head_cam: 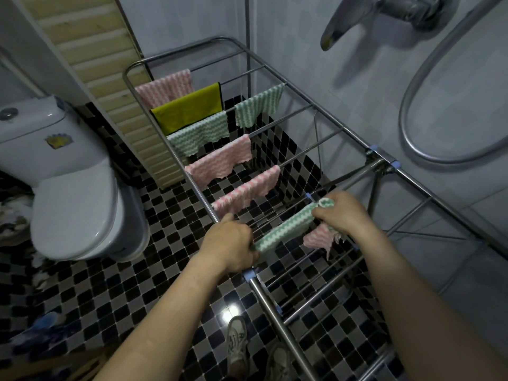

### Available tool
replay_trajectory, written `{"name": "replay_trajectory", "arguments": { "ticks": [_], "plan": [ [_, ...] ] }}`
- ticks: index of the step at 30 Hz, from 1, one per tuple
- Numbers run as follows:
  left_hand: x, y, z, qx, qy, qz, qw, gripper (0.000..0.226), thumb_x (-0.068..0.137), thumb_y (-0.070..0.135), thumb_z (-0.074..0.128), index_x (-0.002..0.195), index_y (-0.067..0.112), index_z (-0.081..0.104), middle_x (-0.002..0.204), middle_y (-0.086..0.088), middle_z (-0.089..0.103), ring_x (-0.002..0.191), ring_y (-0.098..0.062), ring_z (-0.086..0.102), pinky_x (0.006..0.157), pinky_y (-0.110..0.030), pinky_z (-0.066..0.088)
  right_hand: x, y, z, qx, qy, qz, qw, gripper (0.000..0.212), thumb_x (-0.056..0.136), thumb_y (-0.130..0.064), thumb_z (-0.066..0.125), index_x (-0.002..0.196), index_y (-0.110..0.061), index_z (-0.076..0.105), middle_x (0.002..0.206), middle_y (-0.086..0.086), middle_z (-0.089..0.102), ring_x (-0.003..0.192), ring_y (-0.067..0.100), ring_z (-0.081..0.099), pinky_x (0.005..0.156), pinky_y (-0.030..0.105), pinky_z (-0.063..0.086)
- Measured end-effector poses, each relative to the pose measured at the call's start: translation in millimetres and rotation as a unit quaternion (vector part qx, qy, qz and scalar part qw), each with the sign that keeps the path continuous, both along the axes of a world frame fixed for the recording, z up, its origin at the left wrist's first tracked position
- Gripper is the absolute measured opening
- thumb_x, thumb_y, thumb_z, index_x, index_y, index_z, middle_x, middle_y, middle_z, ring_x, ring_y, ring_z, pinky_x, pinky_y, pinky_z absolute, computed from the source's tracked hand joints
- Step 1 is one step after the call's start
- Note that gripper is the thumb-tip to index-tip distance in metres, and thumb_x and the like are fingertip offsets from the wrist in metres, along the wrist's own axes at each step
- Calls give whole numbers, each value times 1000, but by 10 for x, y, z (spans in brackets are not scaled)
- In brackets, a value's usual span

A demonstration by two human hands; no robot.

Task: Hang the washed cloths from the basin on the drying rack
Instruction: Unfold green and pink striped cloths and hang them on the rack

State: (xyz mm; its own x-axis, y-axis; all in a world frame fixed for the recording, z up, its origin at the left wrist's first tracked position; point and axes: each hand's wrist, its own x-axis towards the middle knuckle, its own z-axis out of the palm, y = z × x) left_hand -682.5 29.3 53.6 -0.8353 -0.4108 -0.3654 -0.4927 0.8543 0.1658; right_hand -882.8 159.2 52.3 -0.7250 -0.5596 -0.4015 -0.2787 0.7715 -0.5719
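Note:
A green-and-white striped cloth [286, 228] is stretched across the middle rods of the metal drying rack [302, 101]. My left hand [233, 243] grips its near-left end and my right hand [343, 213] grips its far-right end. A pink striped cloth [319, 239] hangs down under my right hand; whether the hand holds it too is unclear. Farther along the rack hang several cloths: pink [247, 192], pink [220, 163], green [199, 136], green [259, 108], mustard yellow [188, 107] and pink [165, 88]. The basin is out of view.
A white toilet [71, 185] stands left of the rack. The floor is black and grey checkered tile [115, 292]. A tap [384, 12] and a shower hose [428, 105] are on the right wall. My shoes [239, 342] stand beside the rack's near rail.

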Motion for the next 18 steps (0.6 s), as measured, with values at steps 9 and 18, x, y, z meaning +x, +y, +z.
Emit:
{"name": "replay_trajectory", "arguments": {
  "ticks": [9,18],
  "plan": [
    [-20,121,255,256,223,150,928,39,90,45,59,124,26,60,124,12,62,116,-8,56,98,-29,47,10,400,666,-313,-379,-127,862,15,78,-19,70,87,-8,66,73,6,68,65,18,66,62,29,56],
    [-145,606,656,454,399,115,788,70,66,27,87,122,35,46,127,11,48,114,-4,56,90,-26,53,517,386,979,-496,-520,-175,673,18,90,-27,54,81,-15,63,71,1,64,64,11,64,64,25,57]
  ]
}}
